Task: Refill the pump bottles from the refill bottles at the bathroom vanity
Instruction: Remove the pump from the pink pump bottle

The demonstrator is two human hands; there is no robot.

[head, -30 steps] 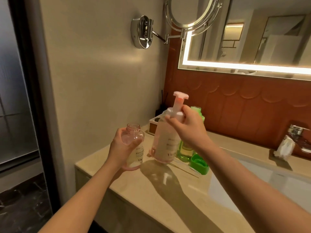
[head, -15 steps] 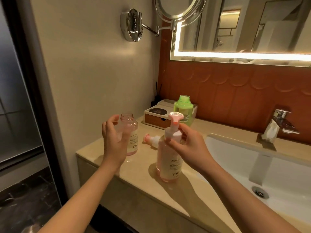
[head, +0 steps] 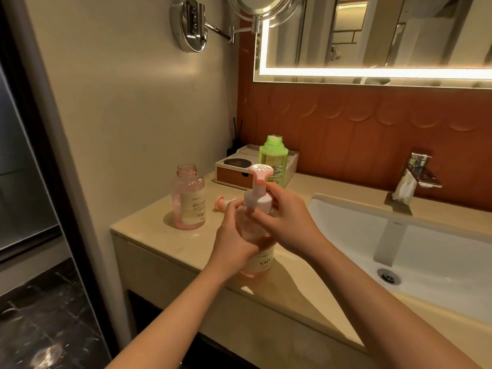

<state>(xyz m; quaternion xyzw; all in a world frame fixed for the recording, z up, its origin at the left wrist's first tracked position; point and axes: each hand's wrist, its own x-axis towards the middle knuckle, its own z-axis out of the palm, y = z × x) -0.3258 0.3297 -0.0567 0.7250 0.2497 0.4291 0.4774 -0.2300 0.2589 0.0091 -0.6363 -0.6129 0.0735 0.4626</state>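
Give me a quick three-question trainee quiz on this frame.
1. True or false: the pink refill bottle stands uncapped on the counter.
2. Where does the right hand hold the pump bottle? A) its base B) its pump top C) its label
3. Fill in: the left hand grips the pump bottle's ____.
Key: 1 true; 2 B; 3 body.
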